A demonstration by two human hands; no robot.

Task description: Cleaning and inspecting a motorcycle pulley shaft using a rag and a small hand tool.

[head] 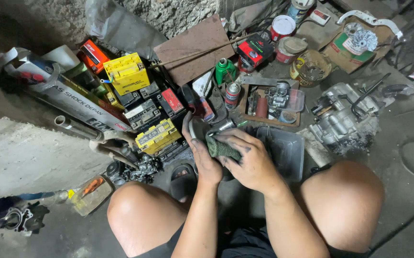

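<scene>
1. Both hands were clamped together around one small job: the left hand (203,160) was curled on a curved grey metal part (196,128), and the right hand (250,160) pressed a green rag (220,149) onto it, fingers closed over the cloth.
2. That metal part sat right in the grip, between the knees. Its long axis ran up and away from the person, the curved end poking out beyond the left thumb; a shiny round end (226,125) showed just past the right fingertips. How far it went under the rag, I could not tell.
3. Just right of the grip lay a grey plastic tray (288,153), its inside dark and hard to read.
4. Beyond the grip sat a shallow brown tray (257,119) holding a carburettor (277,94) and small dark parts, with a clear lidded box (297,101) at its right side.
5. Further out stood a red-and-white spray can (232,95), a green bottle (225,70) and several round tins (283,26).
6. Far right of the grip rested a grimy engine block (343,119).
7. Left of the grip, yellow batteries (126,72) and black ones were stacked together.
8. Near the left knee lay a clear tub (91,193) with an orange tool in it.
</scene>
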